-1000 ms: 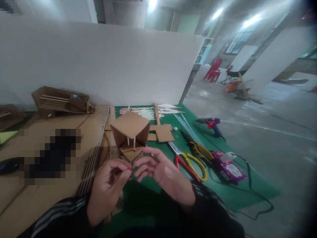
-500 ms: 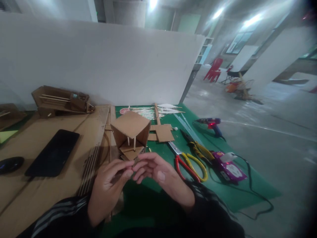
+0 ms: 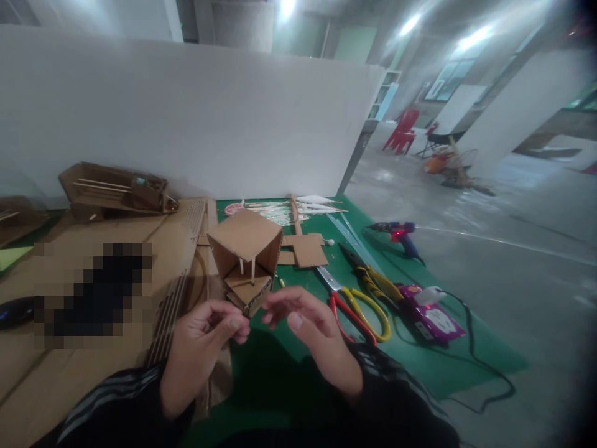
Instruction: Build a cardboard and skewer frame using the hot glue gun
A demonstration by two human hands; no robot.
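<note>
A small cardboard box model (image 3: 245, 233) stands in front of me, its near side cut open and two thin white sticks upright between top and base. My left hand (image 3: 205, 342) is just before its front left corner, thumb and fingers pressed together; whatever they pinch is too small or hidden to make out. My right hand (image 3: 308, 330) hovers at the model's front right, fingers curved and apart, with nothing in it. Right of the model lies a flat cardboard piece (image 3: 311, 250) with strips.
Scissors (image 3: 359, 314) with red and yellow handles, pliers (image 3: 377, 283), a purple power strip (image 3: 433, 316) with a cord and a glue gun (image 3: 398, 235) lie on the right. Cotton swabs (image 3: 275, 211) lie behind. A longer cardboard model (image 3: 116, 193) stands at the back left.
My hands have parted: the right hand has drawn away to the right from the left fingertips and opened. The left hand has moved slightly down and stays pinched.
</note>
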